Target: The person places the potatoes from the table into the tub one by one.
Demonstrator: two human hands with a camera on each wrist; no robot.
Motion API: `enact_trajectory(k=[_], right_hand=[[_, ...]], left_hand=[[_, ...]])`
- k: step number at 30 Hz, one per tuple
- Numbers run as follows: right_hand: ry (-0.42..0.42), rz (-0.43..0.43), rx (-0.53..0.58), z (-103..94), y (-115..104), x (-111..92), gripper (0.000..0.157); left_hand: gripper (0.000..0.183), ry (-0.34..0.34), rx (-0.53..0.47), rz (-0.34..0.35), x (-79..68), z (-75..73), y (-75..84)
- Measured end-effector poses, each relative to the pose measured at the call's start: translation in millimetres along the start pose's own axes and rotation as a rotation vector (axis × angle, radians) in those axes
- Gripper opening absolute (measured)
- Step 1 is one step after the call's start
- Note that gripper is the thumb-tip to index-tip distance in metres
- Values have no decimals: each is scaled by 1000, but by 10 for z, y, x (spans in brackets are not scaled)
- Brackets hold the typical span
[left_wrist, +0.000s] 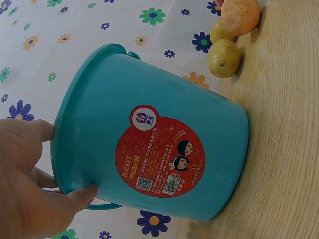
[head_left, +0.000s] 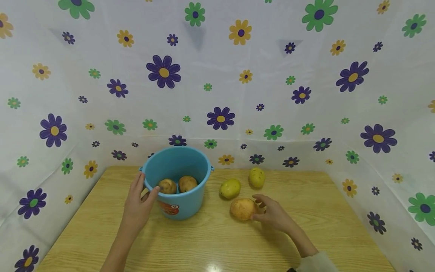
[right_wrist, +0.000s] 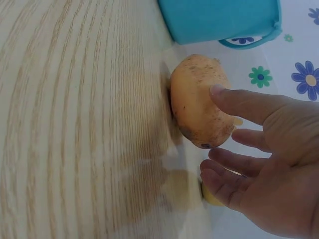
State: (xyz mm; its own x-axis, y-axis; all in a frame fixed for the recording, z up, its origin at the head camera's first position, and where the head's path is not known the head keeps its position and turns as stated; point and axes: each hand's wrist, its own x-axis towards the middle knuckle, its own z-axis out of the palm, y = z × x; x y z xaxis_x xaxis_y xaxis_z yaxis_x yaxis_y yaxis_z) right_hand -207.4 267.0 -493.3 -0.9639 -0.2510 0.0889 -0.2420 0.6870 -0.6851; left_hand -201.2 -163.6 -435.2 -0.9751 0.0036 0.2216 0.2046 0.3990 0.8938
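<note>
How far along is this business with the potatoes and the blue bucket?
Done: two potatoes lie inside the blue bucket. In hand: the left hand holds its rim while the right hand is at a third potato on the table. Apparently left: that potato, and perhaps the two yellow-green fruits outside.

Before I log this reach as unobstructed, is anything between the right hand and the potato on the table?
Nothing visible does: the right hand is beside the potato. The yellow-green fruits lie farther back, out of the way.

Two potatoes partly hidden behind the front of the bucket, its label illegibly small in the head view.
</note>
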Motion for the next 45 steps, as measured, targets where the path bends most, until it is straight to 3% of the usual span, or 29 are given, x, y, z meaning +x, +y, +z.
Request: enact_trajectory(k=[10,23,45], right_hand=[[-11,-60,27,51,-19,14,65],[-21,-4,50,121,35,15,59],[0,-48,31,119,8,-12,56]], left_hand=[[82,6,15,-12,14,4,-10],[80,-7,-1,-16,-12,-9,30],[80,-8,-10,-12,-18,-11,42]])
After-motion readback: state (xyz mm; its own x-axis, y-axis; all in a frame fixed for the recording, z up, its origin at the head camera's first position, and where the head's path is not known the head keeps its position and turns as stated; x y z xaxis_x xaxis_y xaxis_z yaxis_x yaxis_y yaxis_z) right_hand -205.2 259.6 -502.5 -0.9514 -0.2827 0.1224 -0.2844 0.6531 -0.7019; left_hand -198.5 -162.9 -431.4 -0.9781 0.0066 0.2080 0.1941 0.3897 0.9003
